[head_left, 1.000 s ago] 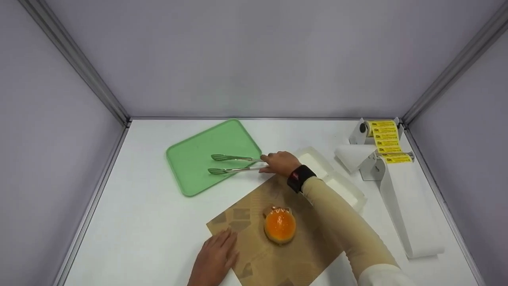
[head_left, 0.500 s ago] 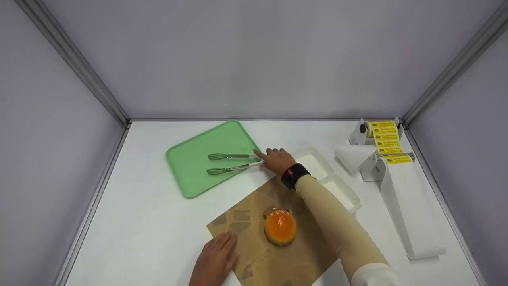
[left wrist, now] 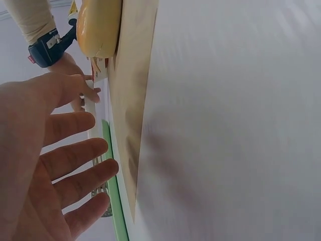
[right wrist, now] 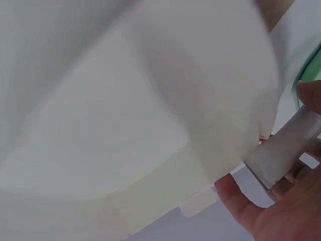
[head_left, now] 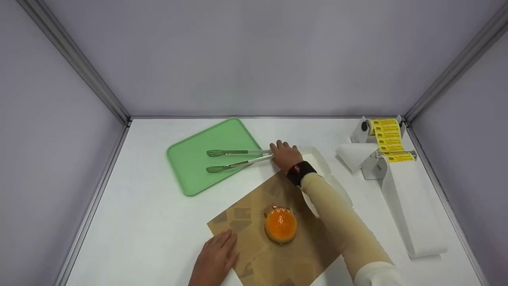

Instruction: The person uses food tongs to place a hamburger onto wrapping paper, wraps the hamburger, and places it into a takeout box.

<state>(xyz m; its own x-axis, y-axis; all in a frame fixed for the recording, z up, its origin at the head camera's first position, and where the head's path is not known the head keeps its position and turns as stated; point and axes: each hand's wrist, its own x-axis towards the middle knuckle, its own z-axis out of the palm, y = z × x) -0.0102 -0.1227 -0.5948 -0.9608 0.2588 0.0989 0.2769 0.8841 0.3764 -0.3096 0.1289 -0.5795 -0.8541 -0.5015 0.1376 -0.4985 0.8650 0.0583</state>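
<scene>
In the head view my right hand (head_left: 286,156) is at the handle end of the tongs (head_left: 228,152), whose two arms stand spread over the green tray (head_left: 190,165). The right wrist view shows the white tong handle (right wrist: 283,150) between thumb and fingers, with one fingertip at the edge of a white takeout box (right wrist: 150,170). That box lies open, partly hidden under my right arm. My left hand (head_left: 214,256), fingers loosely extended, rests at the left edge of a brown sheet of paper (head_left: 254,254). A glossy orange-topped burger (head_left: 281,226) sits on the paper.
At the back right stands a label dispenser (head_left: 371,169) with a roll of yellow labels (head_left: 387,135). Its long white backing strip (head_left: 414,222) trails down the table's right side. Grey walls (head_left: 254,59) enclose the table.
My right hand has shifted slightly right and away, and the tongs' handle end has moved with it. The open takeout box has slid a little left. My left hand and the burger stay put.
</scene>
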